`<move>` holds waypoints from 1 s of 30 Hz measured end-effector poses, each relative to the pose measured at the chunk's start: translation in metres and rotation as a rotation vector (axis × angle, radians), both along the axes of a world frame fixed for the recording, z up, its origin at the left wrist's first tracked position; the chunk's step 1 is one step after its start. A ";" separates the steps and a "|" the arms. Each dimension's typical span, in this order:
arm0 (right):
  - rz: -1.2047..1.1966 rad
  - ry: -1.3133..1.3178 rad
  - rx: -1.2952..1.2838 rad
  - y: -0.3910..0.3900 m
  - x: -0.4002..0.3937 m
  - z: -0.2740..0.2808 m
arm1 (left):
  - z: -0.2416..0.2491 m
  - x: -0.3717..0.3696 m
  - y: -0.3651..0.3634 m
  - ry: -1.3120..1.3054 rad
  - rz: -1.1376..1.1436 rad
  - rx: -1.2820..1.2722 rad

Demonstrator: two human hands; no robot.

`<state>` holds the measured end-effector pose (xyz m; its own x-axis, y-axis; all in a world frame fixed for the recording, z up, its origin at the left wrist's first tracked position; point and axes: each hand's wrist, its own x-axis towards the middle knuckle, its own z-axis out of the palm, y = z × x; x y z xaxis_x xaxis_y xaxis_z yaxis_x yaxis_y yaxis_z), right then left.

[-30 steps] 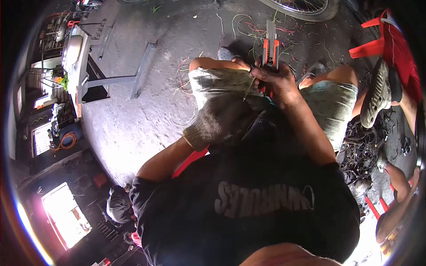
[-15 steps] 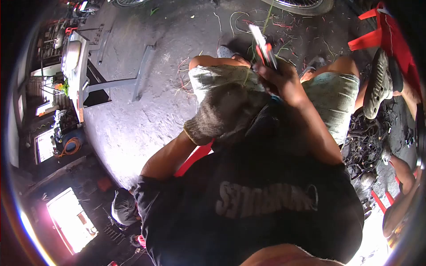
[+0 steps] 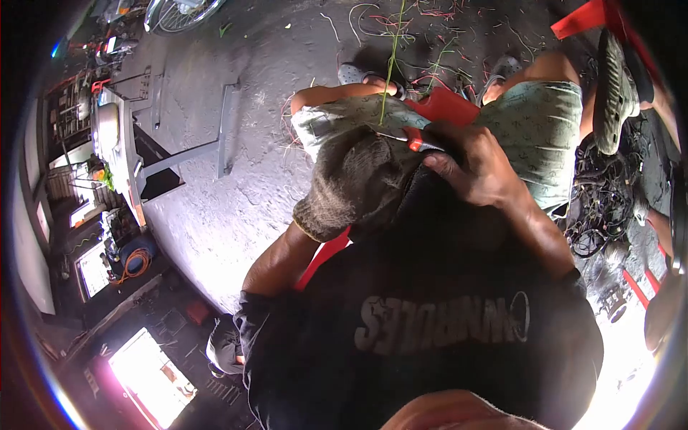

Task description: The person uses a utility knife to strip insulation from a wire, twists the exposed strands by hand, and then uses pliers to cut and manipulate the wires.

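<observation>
My left hand [image 3: 351, 183] wears a dark knitted glove and is closed in front of my lap. A thin yellow-green wire [image 3: 391, 68] stretches from the top of the gloved fingers to the upper edge of the view. My bare right hand [image 3: 476, 161] is wrapped around a red-and-black utility knife [image 3: 414, 139]. The knife's blade points left, overlapping the top of the glove beside the wire's near end. Most of the knife's handle is hidden by my right fingers.
Loose wire scraps [image 3: 437, 54] litter the floor beyond my feet. A red plastic piece [image 3: 444, 106] shows between my knees. Another person's clog [image 3: 613, 100] is at right, above a heap of dark cables [image 3: 595, 193]. At left stands a grey metal frame [image 3: 193, 147].
My right hand has brought the knife down and left, from upright above my lap to the gloved hand. The view has shifted slightly.
</observation>
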<state>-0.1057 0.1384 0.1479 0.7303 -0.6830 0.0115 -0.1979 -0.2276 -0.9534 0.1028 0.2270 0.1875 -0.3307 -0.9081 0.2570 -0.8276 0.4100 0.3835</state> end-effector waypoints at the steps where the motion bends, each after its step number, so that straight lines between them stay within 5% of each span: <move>1: -0.003 0.031 -0.043 -0.002 0.000 0.001 | -0.003 -0.001 0.001 0.001 -0.004 0.001; 4: -0.022 0.072 -0.160 -0.005 0.000 -0.009 | -0.008 -0.004 0.006 0.097 0.140 0.155; 9: -0.214 0.102 -0.464 -0.023 0.003 -0.014 | -0.007 -0.003 -0.003 0.071 0.137 0.040; 14: -0.305 0.062 -0.504 -0.019 -0.003 -0.011 | 0.011 -0.008 -0.014 -0.080 0.077 -0.049; 17: -0.095 -0.084 -0.314 -0.013 -0.011 -0.012 | 0.003 -0.005 -0.009 0.056 0.055 -0.032; 30: -0.104 -0.041 -0.246 -0.017 -0.004 -0.005 | -0.003 0.001 0.003 -0.027 0.035 0.032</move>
<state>-0.1099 0.1214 0.1426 0.6517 -0.7275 0.2146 -0.1953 -0.4342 -0.8794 0.1035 0.2298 0.1846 -0.3054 -0.9266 0.2193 -0.8515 0.3688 0.3727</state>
